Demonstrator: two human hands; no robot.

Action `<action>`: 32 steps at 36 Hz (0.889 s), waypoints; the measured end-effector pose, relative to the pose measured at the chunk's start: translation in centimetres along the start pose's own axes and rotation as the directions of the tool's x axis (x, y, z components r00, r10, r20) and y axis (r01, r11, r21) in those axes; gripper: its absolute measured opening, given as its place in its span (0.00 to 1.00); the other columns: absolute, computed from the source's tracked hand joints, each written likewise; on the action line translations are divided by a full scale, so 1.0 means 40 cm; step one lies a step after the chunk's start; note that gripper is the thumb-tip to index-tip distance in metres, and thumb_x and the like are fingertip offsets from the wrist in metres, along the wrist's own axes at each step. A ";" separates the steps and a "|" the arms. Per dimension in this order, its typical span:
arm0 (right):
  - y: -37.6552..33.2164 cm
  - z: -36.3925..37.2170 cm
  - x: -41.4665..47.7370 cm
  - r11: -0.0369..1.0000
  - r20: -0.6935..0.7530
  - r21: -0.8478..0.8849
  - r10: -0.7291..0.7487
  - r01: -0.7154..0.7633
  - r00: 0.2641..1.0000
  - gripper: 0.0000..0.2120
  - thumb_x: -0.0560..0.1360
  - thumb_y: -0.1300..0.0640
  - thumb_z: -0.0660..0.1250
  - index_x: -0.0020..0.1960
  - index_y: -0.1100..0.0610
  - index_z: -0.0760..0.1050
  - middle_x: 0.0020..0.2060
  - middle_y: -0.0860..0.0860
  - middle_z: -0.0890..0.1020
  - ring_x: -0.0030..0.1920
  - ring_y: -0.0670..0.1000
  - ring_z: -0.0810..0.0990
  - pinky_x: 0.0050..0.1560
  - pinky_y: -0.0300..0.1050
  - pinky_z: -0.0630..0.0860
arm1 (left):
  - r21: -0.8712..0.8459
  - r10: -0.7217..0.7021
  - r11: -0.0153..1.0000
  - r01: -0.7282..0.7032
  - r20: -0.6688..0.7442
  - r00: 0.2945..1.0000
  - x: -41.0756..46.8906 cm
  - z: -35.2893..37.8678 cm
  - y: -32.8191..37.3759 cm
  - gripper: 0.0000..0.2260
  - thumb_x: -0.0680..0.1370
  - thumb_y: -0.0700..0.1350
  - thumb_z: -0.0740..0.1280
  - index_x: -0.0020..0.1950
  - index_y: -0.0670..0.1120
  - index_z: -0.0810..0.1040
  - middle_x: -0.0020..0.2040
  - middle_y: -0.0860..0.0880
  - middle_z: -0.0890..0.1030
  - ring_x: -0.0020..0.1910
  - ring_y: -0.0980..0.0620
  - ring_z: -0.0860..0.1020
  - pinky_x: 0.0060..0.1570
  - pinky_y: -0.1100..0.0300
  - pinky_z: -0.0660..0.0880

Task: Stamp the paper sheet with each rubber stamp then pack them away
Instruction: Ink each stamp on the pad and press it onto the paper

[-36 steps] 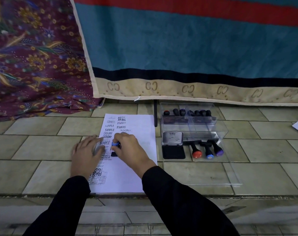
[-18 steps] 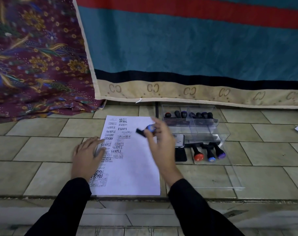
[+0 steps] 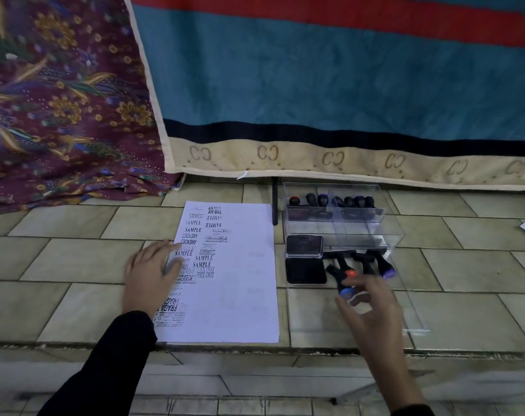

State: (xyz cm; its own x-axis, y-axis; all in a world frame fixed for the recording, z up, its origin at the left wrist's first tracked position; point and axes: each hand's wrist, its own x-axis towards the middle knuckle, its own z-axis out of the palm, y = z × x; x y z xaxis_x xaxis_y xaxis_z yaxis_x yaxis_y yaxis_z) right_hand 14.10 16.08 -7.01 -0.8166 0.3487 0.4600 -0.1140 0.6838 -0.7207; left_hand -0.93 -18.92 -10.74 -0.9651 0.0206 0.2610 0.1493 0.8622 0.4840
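Note:
A white paper sheet [image 3: 237, 283] lies on the tiled ledge, its left half covered with black stamp prints. My left hand [image 3: 151, 274] rests flat on the sheet's left edge. My right hand [image 3: 367, 307] pinches a blue-capped rubber stamp [image 3: 340, 285] low over the clear box lid [image 3: 411, 313], just right of the open ink pad [image 3: 305, 259]. Beside it lie an orange-capped stamp [image 3: 345, 267], a purple-capped stamp [image 3: 382, 265] and one more. Several stamps stand in the clear plastic box [image 3: 336, 211] behind.
A teal, red and beige cloth [image 3: 330, 85] hangs behind the box, and a maroon floral cloth [image 3: 60, 100] to the left. A black rod [image 3: 274, 202] stands between the sheet and the box. The ledge's front edge [image 3: 255, 349] drops off below the sheet.
My right hand lifted the blue-capped stamp off the sheet and carried it right and down to the loose stamps on the lid. My left hand stayed on the sheet.

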 end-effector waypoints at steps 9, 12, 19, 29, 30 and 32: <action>0.002 0.028 -0.062 0.988 0.147 -0.151 0.001 0.021 0.989 0.16 0.65 0.71 0.73 0.43 0.53 0.75 0.43 0.45 0.73 0.41 0.45 0.76 0.39 0.35 0.73 | 0.008 0.010 1.000 -0.010 -0.007 1.000 0.001 0.002 -0.005 0.18 0.75 0.55 0.60 0.62 0.55 0.79 0.66 0.53 0.76 0.67 0.50 0.71 0.69 0.51 0.56; 0.002 0.019 -0.057 0.985 0.124 -0.174 0.041 -0.019 0.991 0.16 0.65 0.72 0.73 0.43 0.53 0.75 0.43 0.46 0.73 0.41 0.46 0.76 0.39 0.39 0.75 | 0.004 0.014 1.000 -0.014 -0.011 1.000 0.001 0.002 -0.005 0.18 0.74 0.54 0.60 0.62 0.55 0.79 0.66 0.53 0.77 0.66 0.50 0.71 0.69 0.51 0.57; 0.006 -0.001 -0.038 0.975 0.160 -0.221 0.076 -0.039 0.984 0.14 0.64 0.71 0.75 0.43 0.56 0.77 0.43 0.49 0.75 0.40 0.48 0.77 0.42 0.30 0.71 | 0.010 0.009 1.000 -0.009 -0.013 1.000 0.003 0.006 -0.009 0.18 0.74 0.55 0.61 0.61 0.55 0.79 0.66 0.53 0.77 0.66 0.50 0.71 0.69 0.53 0.56; 0.015 -0.016 -0.048 0.966 0.192 -0.249 0.124 -0.074 0.973 0.13 0.66 0.67 0.75 0.43 0.53 0.76 0.43 0.47 0.73 0.41 0.43 0.76 0.40 0.27 0.70 | -0.003 0.010 1.000 -0.010 -0.010 1.000 0.003 0.007 -0.010 0.17 0.74 0.55 0.61 0.61 0.55 0.79 0.67 0.53 0.76 0.67 0.50 0.71 0.69 0.52 0.56; 0.013 -0.017 -0.047 0.965 0.194 -0.255 0.119 -0.067 0.974 0.13 0.66 0.66 0.76 0.43 0.52 0.76 0.43 0.47 0.73 0.42 0.44 0.75 0.40 0.27 0.69 | -0.007 0.004 1.000 -0.004 -0.006 1.000 0.002 0.006 -0.009 0.18 0.74 0.55 0.61 0.62 0.55 0.79 0.67 0.53 0.76 0.67 0.50 0.71 0.70 0.52 0.55; 0.005 -0.021 -0.040 0.963 0.176 -0.269 0.082 -0.032 0.981 0.12 0.64 0.62 0.77 0.42 0.53 0.76 0.42 0.47 0.73 0.42 0.46 0.74 0.40 0.26 0.67 | -0.013 -0.002 1.000 0.002 0.000 1.000 0.001 0.004 -0.007 0.18 0.74 0.55 0.60 0.62 0.56 0.79 0.68 0.53 0.76 0.68 0.50 0.70 0.71 0.52 0.54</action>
State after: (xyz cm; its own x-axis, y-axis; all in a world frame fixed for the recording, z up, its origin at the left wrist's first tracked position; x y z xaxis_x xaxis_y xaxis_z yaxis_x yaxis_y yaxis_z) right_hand 15.87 16.20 -7.47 -0.9102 0.2852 0.3003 0.0688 0.8192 -0.5694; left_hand -1.04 -19.07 -11.02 -0.9654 0.0193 0.2601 0.1504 0.8557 0.4951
